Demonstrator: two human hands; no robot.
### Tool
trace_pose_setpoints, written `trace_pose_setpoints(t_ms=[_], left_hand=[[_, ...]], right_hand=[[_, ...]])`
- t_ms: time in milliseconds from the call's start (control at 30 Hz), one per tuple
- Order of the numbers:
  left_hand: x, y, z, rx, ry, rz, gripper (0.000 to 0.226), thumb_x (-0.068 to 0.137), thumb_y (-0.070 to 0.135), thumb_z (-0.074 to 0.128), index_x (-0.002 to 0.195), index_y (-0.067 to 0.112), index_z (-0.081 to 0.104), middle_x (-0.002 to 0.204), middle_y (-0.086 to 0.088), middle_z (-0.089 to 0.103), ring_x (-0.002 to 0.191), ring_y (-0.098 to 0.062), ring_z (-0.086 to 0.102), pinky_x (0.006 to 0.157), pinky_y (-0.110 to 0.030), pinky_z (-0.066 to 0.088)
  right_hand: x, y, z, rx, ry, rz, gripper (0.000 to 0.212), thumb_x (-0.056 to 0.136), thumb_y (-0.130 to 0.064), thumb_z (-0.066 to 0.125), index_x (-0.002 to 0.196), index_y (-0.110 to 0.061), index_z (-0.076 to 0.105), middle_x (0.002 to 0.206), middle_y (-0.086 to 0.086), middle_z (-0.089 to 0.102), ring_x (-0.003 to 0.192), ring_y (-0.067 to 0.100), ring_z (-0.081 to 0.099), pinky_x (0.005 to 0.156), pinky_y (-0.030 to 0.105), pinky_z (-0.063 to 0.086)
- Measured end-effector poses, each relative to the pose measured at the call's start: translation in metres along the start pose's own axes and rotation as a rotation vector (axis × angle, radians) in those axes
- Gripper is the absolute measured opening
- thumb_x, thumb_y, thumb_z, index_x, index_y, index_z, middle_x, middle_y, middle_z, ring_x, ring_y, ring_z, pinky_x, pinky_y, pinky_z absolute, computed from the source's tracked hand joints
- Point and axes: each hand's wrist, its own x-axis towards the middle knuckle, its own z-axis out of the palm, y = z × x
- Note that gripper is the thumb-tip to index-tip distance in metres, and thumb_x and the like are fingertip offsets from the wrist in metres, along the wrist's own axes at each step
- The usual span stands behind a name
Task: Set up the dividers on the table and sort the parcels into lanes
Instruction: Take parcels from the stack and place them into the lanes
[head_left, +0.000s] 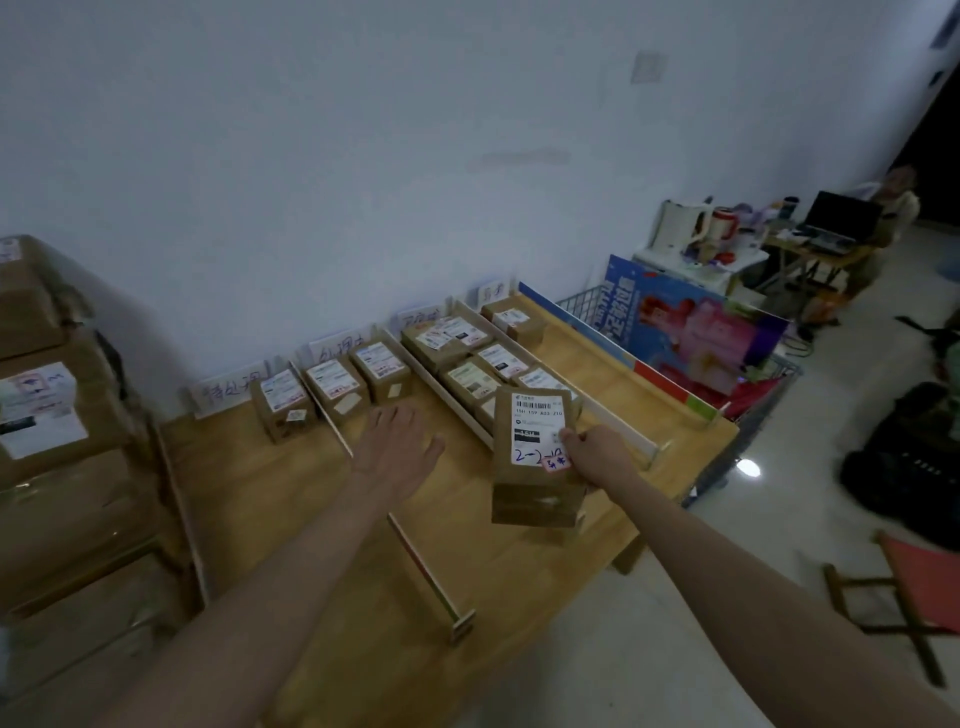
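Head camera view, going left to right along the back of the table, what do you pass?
Stacked cartons → single parcel → two parcels → lane of several parcels → lone parcel → blue poster board → wire cart.

Readable text on one parcel only

The brown cardboard parcel (535, 457) has "2-2-1" handwritten on its white shipping label (537, 428); printed lines and lane cards blur.

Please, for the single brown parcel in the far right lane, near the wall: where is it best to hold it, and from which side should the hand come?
Probably from above, gripping the lone parcel across its two long sides. Its labelled top faces up and the lane around it looks open.
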Motion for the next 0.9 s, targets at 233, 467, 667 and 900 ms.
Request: trace_pose_setpoints(t_ms=[233, 467, 667, 900], left_hand=[[0.037, 0.093, 0.019, -0.027, -0.017, -0.027, 0.058, 0.101, 0.049, 0.021, 0.139, 0.014, 0.047, 0.142, -0.006, 0.050, 0.130, -0.023, 0.045, 0.113, -0.039, 0.030], [0.075, 0.159, 0.029, -0.005, -0.030, -0.004, 0.057, 0.102, 0.050, 0.025, 0.144, 0.015, 0.044, 0.149, -0.007, 0.043, 0.137, -0.024, 0.039, 0.116, -0.039, 0.026], [0.138, 0.191, 0.044, 0.003, -0.031, -0.025, 0.058, 0.101, 0.051, 0.028, 0.142, 0.014, 0.046, 0.147, -0.006, 0.048, 0.136, -0.023, 0.042, 0.115, -0.039, 0.030], [0.239, 0.219, 0.074, -0.045, -0.059, -0.080, 0.060, 0.101, 0.052, 0.027, 0.146, 0.014, 0.042, 0.147, -0.006, 0.046, 0.135, -0.024, 0.043, 0.116, -0.041, 0.030]], right_hand=[[0.044, 0.069, -0.060, -0.018, 0.008, 0.019, 0.042, 0.104, -0.038, 0.044, 0.078, -0.009, 0.060, 0.063, 0.000, 0.059, 0.051, 0.011, 0.059, 0.047, 0.022, 0.046], [0.092, 0.109, -0.099, 0.037, -0.028, 0.041, 0.043, 0.104, -0.038, 0.045, 0.091, -0.002, 0.066, 0.068, 0.002, 0.060, 0.055, 0.012, 0.057, 0.045, 0.021, 0.044], [0.157, 0.126, -0.120, 0.053, -0.032, 0.019, 0.045, 0.104, -0.041, 0.044, 0.081, -0.007, 0.065, 0.070, 0.005, 0.063, 0.060, 0.018, 0.061, 0.060, 0.034, 0.056], [0.268, 0.129, -0.142, -0.042, -0.017, -0.030, 0.040, 0.103, -0.041, 0.047, 0.083, -0.011, 0.064, 0.072, 0.000, 0.061, 0.065, 0.014, 0.058, 0.061, 0.031, 0.050]])
